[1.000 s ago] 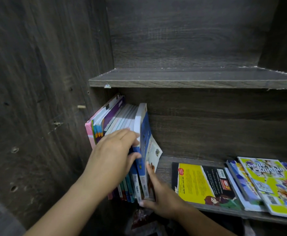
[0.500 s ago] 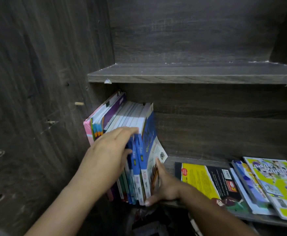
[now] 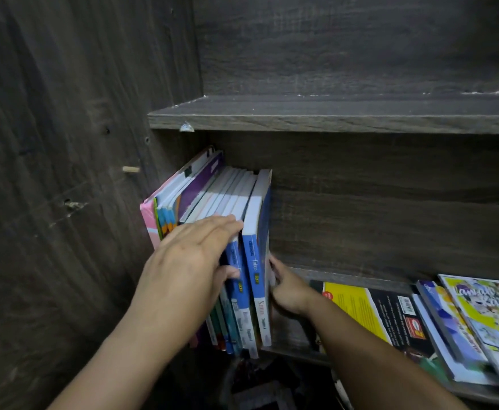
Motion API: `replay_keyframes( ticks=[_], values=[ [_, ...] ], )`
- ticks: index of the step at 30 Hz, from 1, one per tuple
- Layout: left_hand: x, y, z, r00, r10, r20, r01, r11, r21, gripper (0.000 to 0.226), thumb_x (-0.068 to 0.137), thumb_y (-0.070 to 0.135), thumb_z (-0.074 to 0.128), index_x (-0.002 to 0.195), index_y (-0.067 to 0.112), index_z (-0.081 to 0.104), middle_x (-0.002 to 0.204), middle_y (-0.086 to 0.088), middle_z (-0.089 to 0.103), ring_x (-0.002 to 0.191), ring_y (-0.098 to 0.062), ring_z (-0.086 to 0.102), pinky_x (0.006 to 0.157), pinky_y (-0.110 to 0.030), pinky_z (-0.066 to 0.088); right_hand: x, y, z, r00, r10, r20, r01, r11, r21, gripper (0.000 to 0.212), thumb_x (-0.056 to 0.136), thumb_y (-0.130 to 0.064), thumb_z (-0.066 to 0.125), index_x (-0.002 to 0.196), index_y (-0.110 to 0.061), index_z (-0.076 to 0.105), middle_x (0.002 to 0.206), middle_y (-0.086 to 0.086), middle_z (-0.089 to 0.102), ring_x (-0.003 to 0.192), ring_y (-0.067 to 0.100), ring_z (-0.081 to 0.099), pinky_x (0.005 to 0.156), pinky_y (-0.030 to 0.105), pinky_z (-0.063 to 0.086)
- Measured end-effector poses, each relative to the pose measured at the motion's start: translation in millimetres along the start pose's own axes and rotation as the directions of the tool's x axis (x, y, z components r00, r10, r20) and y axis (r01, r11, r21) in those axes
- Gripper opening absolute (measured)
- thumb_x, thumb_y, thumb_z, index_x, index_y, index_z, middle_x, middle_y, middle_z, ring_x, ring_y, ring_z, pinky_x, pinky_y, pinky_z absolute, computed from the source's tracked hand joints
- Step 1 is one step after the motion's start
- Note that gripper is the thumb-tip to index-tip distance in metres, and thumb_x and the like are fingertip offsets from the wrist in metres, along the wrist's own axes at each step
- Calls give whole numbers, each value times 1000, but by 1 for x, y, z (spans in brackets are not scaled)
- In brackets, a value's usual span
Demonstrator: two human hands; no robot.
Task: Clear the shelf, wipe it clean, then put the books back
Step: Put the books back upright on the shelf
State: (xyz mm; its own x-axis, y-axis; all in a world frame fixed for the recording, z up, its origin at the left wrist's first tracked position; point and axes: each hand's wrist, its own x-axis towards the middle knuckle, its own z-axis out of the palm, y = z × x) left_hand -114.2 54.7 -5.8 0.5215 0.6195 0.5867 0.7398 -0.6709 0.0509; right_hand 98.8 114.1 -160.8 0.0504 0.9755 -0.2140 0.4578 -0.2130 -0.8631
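Books with blue and white spines (image 3: 255, 261) stand upright at the left end of the dark wooden shelf (image 3: 346, 278), best squared by even pressure, left hand (image 3: 183, 270) flat-fingered on the spines, right hand (image 3: 289, 291) laid open against the outermost cover as brace.

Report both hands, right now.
Left hand: open, fingers flat on the upright books.
Right hand: open, pressing the side of the end blue book.

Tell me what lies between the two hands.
Head view: two upright blue-spined books, the row's right end, sit between the left hand and right hand.
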Motion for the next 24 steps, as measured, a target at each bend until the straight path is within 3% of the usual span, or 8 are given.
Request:
replay_keyframes(
  ticks=[4, 7, 10, 12, 14, 18, 24],
  values=[
    [3, 4, 1, 999, -54, -9, 54, 998, 24, 72, 60, 20, 89, 126, 18, 62, 126, 2, 64, 116, -19, 59, 101, -31, 38, -10, -2, -17, 991, 15, 134, 6, 988, -155, 103, 79, -18, 69, 154, -32, 0, 150, -4, 41, 131, 14, 44, 111, 31, 36],
    [4, 4, 2, 999, -41, 3, 40, 999, 31, 78, 51, 15, 93, 123, 14, 64, 124, -1, 65, 115, -22, 60, 100, -26, 33, -23, 2, -17, 958, 14, 288, 63, 965, -255, 137, 58, -27, 87, 152, -34, -12, 143, -12, 46, 126, 12, 49, 107, 31, 40],
    [-3, 1, -1, 999, -21, 46, 16, 994, 107, 93, 45, 16, 94, 131, 10, 59, 131, -6, 60, 124, -26, 55, 108, -31, 34, -39, 11, 0, 961, -43, 275, 109, 967, -229, 164, 35, -52, 95, 147, -38, -24, 149, -23, 37, 133, 1, 39, 112, 30, 36],
    [-8, -2, -6, 998, -50, 25, 46, 988, 150, 91, 48, 15, 94, 131, 9, 58, 131, -6, 61, 122, -26, 56, 103, -37, 38, -54, 4, 8, 973, -129, 193, 166, 968, -187, 163, 36, -56, 94, 148, -36, -23, 154, -24, 25, 138, -3, 29, 114, 29, 31],
    [-8, -4, -7, 997, -74, -25, 76, 988, 135, 81, 50, 14, 93, 124, 10, 63, 123, -4, 65, 113, -25, 62, 96, -39, 46, -63, -6, 12, 980, -173, 102, 188, 969, -161, 153, 47, -48, 93, 150, -34, -20, 154, -26, 17, 139, -5, 22, 116, 27, 27],
    [-2, 0, -5, 991, -128, -46, 132, 986, 104, 71, 53, 14, 91, 120, 13, 66, 118, -1, 68, 107, -24, 64, 86, -41, 52, -60, -14, 24, 990, -143, -14, 139, 975, -173, 142, 58, -43, 88, 144, -46, -25, 153, -9, 35, 135, 8, 39, 110, 34, 36],
    [-10, -3, -7, 990, -135, -30, 136, 989, 54, 76, 58, 11, 90, 128, 13, 61, 128, -2, 63, 116, -22, 61, 90, -40, 52, -68, -25, 10, 989, -150, 18, 151, 978, -147, 137, 58, -49, 88, 148, -44, -15, 155, -8, 33, 140, 10, 34, 115, 36, 30]
  ],
)
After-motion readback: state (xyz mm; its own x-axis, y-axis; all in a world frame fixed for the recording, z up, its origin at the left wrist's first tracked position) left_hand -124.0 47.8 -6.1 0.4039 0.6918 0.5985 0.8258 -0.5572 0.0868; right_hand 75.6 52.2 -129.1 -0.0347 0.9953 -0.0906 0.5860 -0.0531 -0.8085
